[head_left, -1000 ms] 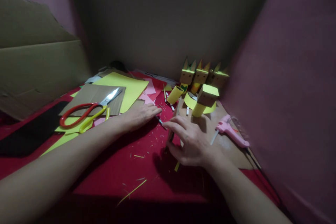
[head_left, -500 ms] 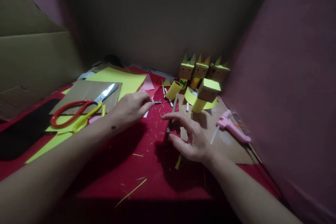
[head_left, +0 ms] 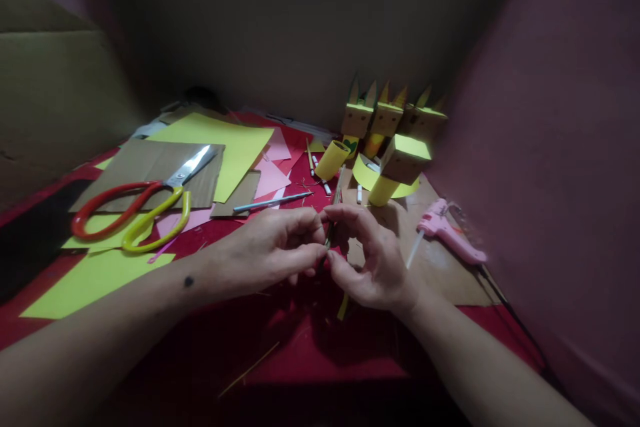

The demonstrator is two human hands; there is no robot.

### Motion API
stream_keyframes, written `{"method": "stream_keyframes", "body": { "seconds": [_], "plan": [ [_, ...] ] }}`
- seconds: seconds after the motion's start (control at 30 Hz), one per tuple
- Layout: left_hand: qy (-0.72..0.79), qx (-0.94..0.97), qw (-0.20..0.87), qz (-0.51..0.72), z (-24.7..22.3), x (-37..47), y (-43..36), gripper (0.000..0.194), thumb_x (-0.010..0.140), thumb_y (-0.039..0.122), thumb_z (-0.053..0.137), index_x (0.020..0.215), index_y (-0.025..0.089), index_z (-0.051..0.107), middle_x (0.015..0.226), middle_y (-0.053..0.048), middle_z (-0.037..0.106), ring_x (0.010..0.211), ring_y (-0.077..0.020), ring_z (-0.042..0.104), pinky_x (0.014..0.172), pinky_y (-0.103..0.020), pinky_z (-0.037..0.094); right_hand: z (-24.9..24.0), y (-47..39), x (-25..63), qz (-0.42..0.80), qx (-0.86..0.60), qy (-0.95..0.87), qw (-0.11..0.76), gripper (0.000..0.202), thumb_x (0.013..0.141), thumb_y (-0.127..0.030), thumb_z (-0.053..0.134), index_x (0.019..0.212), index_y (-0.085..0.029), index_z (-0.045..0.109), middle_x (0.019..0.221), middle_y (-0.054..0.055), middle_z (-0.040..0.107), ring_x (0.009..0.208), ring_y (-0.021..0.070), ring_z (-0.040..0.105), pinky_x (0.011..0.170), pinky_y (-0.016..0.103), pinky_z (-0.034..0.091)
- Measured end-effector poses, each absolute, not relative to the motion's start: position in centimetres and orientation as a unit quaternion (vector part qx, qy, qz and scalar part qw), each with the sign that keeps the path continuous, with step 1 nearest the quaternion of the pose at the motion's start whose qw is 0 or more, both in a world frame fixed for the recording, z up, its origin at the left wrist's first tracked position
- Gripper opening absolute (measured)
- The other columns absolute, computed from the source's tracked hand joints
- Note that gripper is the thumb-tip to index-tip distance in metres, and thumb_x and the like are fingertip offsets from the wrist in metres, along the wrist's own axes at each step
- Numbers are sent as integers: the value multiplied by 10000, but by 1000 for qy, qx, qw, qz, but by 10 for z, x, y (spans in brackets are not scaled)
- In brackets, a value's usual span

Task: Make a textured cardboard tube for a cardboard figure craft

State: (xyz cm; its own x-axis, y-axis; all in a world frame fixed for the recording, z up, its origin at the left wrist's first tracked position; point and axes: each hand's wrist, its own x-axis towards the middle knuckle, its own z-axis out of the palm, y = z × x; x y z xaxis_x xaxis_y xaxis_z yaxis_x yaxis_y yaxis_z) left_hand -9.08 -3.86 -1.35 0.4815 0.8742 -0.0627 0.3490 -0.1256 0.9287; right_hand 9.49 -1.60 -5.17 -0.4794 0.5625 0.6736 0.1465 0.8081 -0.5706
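Between my two hands, a thin bundle of straw-like strips (head_left: 339, 188) stands nearly upright, its lower part hidden by fingers. My left hand (head_left: 280, 243) pinches it from the left, thumb and forefinger closed on it. From the right, my right hand (head_left: 373, 257) grips the same bundle with its fingertips, curled round an open gap. A light blue pencil-like stick (head_left: 273, 202) lies just beyond my left hand. Behind the bundle is a yellow paper tube (head_left: 333, 159).
Red-and-yellow-handled scissors (head_left: 145, 207) lie on cardboard and yellow paper at left. Several box-headed cardboard figures (head_left: 405, 159) stand at the back right. A pink glue gun (head_left: 450, 233) rests on cardboard at right, its cord trailing forward. Clippings litter the red cloth (head_left: 300, 353).
My left hand has let go of the thin pencil-like stick, now lying on the papers, and has moved right to take hold of the bundle. My right hand stays at the bundle.
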Motion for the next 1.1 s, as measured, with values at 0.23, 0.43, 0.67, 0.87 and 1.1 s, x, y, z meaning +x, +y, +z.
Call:
{"method": "stream_keyframes", "body": {
  "seconds": [0.23,0.43,0.67,0.87,1.1],
  "plan": [
    [443,690,499,279,-14,-86,-43,103,825,226,521,741,177,487,616,25,570,554,-112,588,510,-212,469,-50,-19,97,177,-220,-848,449,534,749,-77,545,1266,-177,452,1086,114,647,887,189,654,736,323,579],
    [440,676,512,295,-14,-83,-44,144,828,216,517,694,174,488,613,18,583,546,-106,579,507,-207,467,-51,-20,98,129,-208,-861,445,552,785,-121,542,1318,-177,410,1145,142,635,983,221,652,800,369,579],
    [430,648,543,316,-14,-79,-45,160,816,205,531,667,170,485,582,32,571,518,-86,554,506,-195,483,-53,-19,97,93,-214,-860,454,577,800,-138,541,1355,-147,386,1129,158,648,963,217,661,812,377,581],
    [433,629,555,331,-19,-77,-43,161,776,202,557,632,169,493,571,13,594,486,-100,563,482,-215,480,-54,-24,97,170,-219,-852,444,647,810,-116,497,1420,-189,294,1275,156,589,983,218,666,775,373,593],
    [433,612,577,325,-22,-78,-38,100,744,203,571,675,172,506,568,17,595,495,-121,590,501,-238,495,-60,-24,98,262,-214,-823,456,679,778,-66,498,1403,-209,274,1304,155,556,775,157,666,686,340,585]
  ]
}}
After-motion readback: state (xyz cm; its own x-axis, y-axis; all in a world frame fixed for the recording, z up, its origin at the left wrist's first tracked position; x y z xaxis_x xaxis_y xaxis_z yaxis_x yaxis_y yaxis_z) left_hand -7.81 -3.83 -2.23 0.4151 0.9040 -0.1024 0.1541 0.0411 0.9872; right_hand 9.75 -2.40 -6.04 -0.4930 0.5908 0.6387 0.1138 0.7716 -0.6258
